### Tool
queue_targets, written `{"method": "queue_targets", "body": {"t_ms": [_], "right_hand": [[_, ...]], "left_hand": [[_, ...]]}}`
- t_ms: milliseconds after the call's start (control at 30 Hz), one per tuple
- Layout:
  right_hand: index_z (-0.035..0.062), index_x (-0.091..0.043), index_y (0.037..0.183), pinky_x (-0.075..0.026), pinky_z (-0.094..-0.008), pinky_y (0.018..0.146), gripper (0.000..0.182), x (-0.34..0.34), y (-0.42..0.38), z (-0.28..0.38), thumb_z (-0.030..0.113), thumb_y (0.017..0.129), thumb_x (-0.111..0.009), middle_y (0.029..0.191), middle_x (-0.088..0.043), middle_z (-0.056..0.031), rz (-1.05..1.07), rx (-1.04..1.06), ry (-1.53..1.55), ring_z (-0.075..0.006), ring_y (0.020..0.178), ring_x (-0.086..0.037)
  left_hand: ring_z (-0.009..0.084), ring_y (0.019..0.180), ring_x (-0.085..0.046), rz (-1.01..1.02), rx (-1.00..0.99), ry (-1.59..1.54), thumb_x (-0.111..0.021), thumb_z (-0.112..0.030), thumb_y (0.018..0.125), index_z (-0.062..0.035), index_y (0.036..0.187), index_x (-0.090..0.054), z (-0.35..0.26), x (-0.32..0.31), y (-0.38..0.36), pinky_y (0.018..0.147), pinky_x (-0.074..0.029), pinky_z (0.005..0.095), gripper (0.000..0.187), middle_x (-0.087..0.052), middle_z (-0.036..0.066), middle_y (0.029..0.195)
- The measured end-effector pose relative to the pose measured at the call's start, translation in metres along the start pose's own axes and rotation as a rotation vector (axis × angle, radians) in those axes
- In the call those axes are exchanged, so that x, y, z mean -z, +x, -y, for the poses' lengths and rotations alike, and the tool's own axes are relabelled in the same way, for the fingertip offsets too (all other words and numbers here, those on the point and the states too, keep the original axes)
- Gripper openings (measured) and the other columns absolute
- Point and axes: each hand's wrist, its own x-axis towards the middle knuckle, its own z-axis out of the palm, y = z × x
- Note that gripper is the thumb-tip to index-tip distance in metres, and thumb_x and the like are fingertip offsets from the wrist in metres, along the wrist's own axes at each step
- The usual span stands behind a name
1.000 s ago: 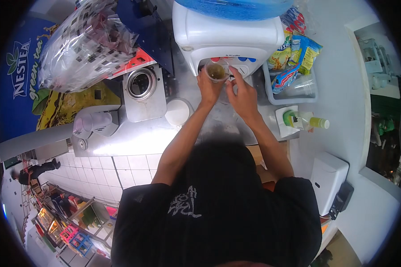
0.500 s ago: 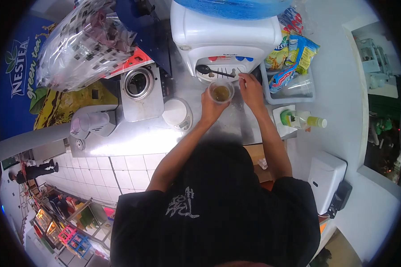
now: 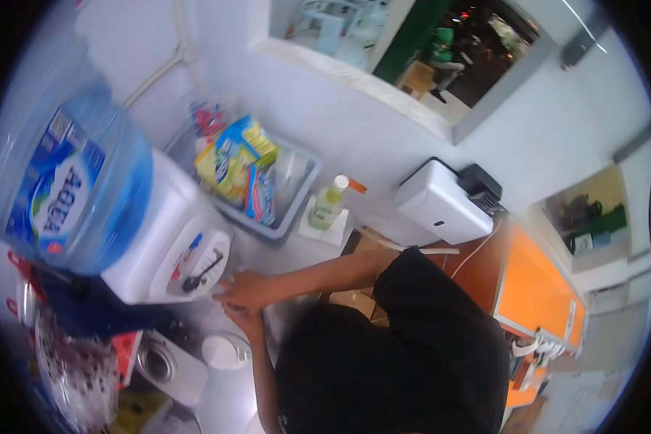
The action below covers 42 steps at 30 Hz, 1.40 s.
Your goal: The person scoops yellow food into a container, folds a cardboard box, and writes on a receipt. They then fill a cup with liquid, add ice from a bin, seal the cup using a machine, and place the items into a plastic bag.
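Observation:
My right hand (image 3: 249, 290) is in front of the white water dispenser (image 3: 152, 239), fingers bent together and pointing down. Whatever they pinch is too blurred to make out. Just below it my left hand (image 3: 243, 318) is partly covered by the right one. Half a second ago it was wrapped round a clear plastic cup of brownish liquid; now the cup is hidden behind the hands, and the left fingers look curled still. A black spoon (image 3: 204, 271) lies on the dispenser's drip tray, close to my right fingers. Nearer me stands a round white kitchen scale (image 3: 226, 351).
A grey bin (image 3: 296, 210) holds colourful drink-powder packets (image 3: 242, 155). Beside it a green-labelled bottle (image 3: 330, 205) stands on a white napkin (image 3: 333, 233). A white wall dispenser (image 3: 445, 206) and an orange counter (image 3: 539, 264) are on the right. A metal cup sealer (image 3: 170, 369) stands at lower left.
The view has swung to the right and tilted, bringing the wall window and orange counter into sight. My right hand has come over the left, and the cup has gone out of sight.

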Motion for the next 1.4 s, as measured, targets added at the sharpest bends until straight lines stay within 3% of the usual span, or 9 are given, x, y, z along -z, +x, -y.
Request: {"method": "queue_targets", "body": {"t_ms": [233, 333, 433, 500, 600, 900, 1133, 1200, 1400], "right_hand": [[0.0171, -0.05, 0.133, -0.054, -0.0466, 0.074, 0.082, 0.022, -0.019, -0.005, 0.025, 0.058, -0.085, 0.123, -0.05, -0.0174, 0.072, -0.017, -0.037, -0.0401, 0.096, -0.06], [0.0156, -0.05, 0.133, -0.054, -0.0451, 0.073, 0.084, 0.027, -0.025, -0.005, 0.026, 0.057, -0.086, 0.124, -0.049, -0.0182, 0.021, -0.023, -0.02, -0.0393, 0.095, -0.06], [0.0145, -0.049, 0.134, -0.054, -0.0439, 0.073, 0.087, 0.037, -0.032, -0.013, 0.026, 0.056, -0.086, 0.125, -0.047, -0.0199, -0.013, -0.08, -0.064, -0.0389, 0.093, -0.06], [0.0146, -0.048, 0.137, -0.053, -0.0433, 0.074, 0.09, 0.045, -0.038, -0.013, 0.025, 0.056, -0.086, 0.125, -0.046, -0.0215, 0.049, -0.133, -0.144, -0.0389, 0.095, -0.059], [0.0154, -0.045, 0.14, -0.053, -0.0425, 0.076, 0.093, 0.042, -0.042, -0.012, 0.024, 0.057, -0.086, 0.127, -0.044, -0.0218, 0.109, -0.122, -0.082, -0.0395, 0.099, -0.057], [0.0179, -0.044, 0.14, -0.054, -0.0444, 0.08, 0.092, 0.042, -0.03, -0.006, 0.021, 0.058, -0.087, 0.13, -0.043, -0.0212, 0.079, -0.148, -0.022, -0.0411, 0.102, -0.056], [0.018, -0.045, 0.14, -0.055, -0.0459, 0.079, 0.092, 0.048, -0.026, 0.002, 0.02, 0.058, -0.087, 0.13, -0.043, -0.0213, 0.104, -0.149, 0.002, -0.0411, 0.101, -0.057], [0.0176, -0.046, 0.139, -0.055, -0.0452, 0.078, 0.091, 0.049, -0.026, 0.004, 0.02, 0.058, -0.087, 0.13, -0.044, -0.0216, 0.091, -0.16, -0.019, -0.0406, 0.101, -0.057], [0.0156, -0.046, 0.139, -0.055, -0.0443, 0.076, 0.089, 0.05, -0.026, 0.005, 0.019, 0.06, -0.086, 0.127, -0.046, -0.0221, 0.088, -0.143, -0.026, -0.0406, 0.098, -0.059]], "left_hand": [[0.0394, 0.104, -0.059, 0.121, -0.2, 0.142, -0.08, -0.026, 0.075, 0.004, 0.124, -0.05, -0.008, -0.007, 0.012, 0.088, -0.046, 0.0458, 0.066, -0.058, 0.023, 0.117], [0.0349, 0.102, -0.062, 0.178, -0.232, 0.214, -0.077, -0.035, 0.08, 0.0064, 0.119, -0.049, -0.034, -0.005, 0.017, 0.087, -0.047, 0.0432, 0.063, -0.06, 0.023, 0.112], [0.032, 0.093, -0.065, 0.159, -0.34, 0.325, -0.072, -0.024, 0.084, 0.0041, 0.118, -0.053, -0.039, 0.002, 0.013, 0.082, -0.049, 0.0412, 0.048, -0.063, 0.021, 0.106], [0.0354, 0.079, -0.064, 0.23, 0.072, 0.185, -0.065, -0.015, 0.089, 0.0026, 0.109, -0.059, 0.001, 0.022, 0.002, 0.071, -0.05, 0.041, 0.027, -0.066, 0.019, 0.097], [0.0323, 0.064, -0.06, 0.272, 0.144, 0.324, -0.053, -0.015, 0.097, 0.0016, 0.096, -0.063, 0.014, 0.042, -0.009, 0.063, -0.048, 0.039, 0.019, -0.067, 0.017, 0.081], [0.0345, 0.05, -0.05, 0.3, 0.211, 0.566, -0.035, -0.04, 0.106, 0.0062, 0.063, -0.053, 0.036, 0.074, -0.04, 0.056, -0.038, 0.0465, 0.066, -0.054, 0.02, 0.054], [0.0344, 0.055, -0.051, 0.321, 0.273, 0.471, -0.036, -0.038, 0.106, 0.0052, 0.07, -0.057, 0.02, 0.072, -0.042, 0.059, -0.041, 0.047, 0.06, -0.056, 0.022, 0.062], [0.0287, 0.055, -0.054, 0.251, 0.019, 0.43, -0.039, -0.034, 0.105, 0.0012, 0.078, -0.06, 0.027, 0.068, -0.043, 0.059, -0.043, 0.043, 0.049, -0.058, 0.016, 0.065], [0.0242, 0.054, -0.057, 0.286, 0.194, 0.256, -0.043, -0.028, 0.104, 0.0008, 0.091, -0.061, -0.009, 0.062, -0.042, 0.058, -0.045, 0.0378, 0.036, -0.059, 0.012, 0.067]]}}
